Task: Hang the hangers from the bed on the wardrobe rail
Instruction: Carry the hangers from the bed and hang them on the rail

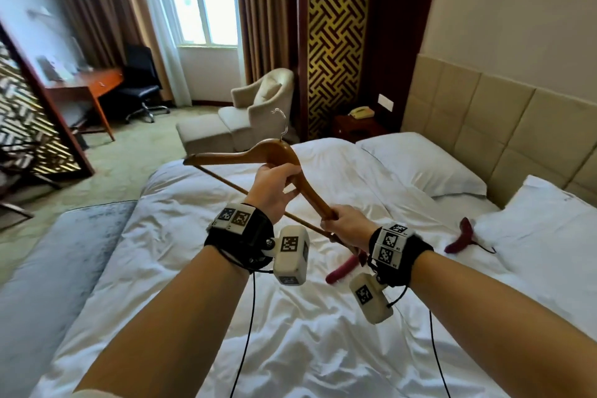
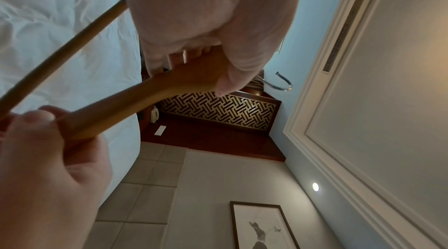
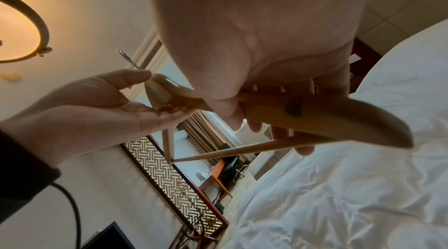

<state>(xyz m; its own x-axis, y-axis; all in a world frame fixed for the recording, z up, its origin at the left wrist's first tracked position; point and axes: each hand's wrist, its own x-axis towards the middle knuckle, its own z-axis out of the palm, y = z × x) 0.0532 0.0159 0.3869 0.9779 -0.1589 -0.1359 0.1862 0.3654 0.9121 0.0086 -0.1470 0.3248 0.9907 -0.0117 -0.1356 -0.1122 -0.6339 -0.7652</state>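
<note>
Both hands grip one wooden hanger above the bed — left hand mid-shoulder, right hand its end.

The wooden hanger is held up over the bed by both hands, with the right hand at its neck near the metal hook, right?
Not quite. The wooden hanger is held over the bed by both hands, but the left hand is at its neck near the metal hook; the right hand grips the near arm end. The head view shows this.
</note>
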